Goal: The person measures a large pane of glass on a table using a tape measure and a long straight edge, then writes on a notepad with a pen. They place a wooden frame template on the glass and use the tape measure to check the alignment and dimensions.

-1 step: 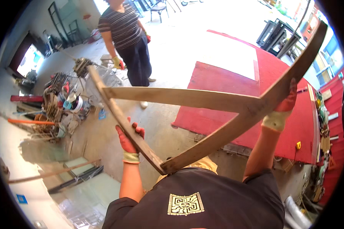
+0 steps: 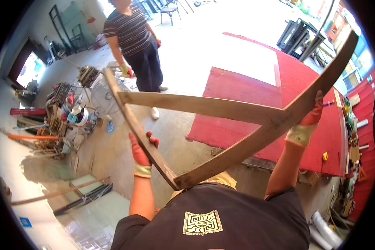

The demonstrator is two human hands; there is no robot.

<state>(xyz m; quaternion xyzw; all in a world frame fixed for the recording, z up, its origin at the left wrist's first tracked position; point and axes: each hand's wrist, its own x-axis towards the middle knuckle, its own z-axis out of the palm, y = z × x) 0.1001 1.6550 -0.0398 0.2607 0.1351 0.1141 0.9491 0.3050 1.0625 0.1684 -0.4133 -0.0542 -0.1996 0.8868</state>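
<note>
Both my hands, in red-palmed gloves with cream cuffs, hold up a wooden triangular frame [image 2: 233,156] of flat, joined strips. Its two longer pieces meet at a corner close to my chest, and a crossbar [image 2: 196,103] joins them farther out. My left hand [image 2: 141,155] is closed around the narrow left strip, its fingertips showing at the right edge. On the wide right strip, my right hand [image 2: 311,117] grips from the outer side; part of its fingers is hidden by the wood. The frame hangs tilted in the air, above the floor and partly in front of a red-covered table [image 2: 308,146].
A person [image 2: 133,41] in a striped top and gloves stands ahead, left of the table. On the table lies a small yellow tool [image 2: 325,156]. Piled clutter with a white bucket [image 2: 86,118] sits at left; glass sheets [image 2: 100,210] lie at lower left. Dark frames [image 2: 298,37] stand behind the table.
The frame's left strip and crossbar end have shifted slightly right, and its far right tip sits a little lower. Both hands keep their hold; the background has moved slightly in view.
</note>
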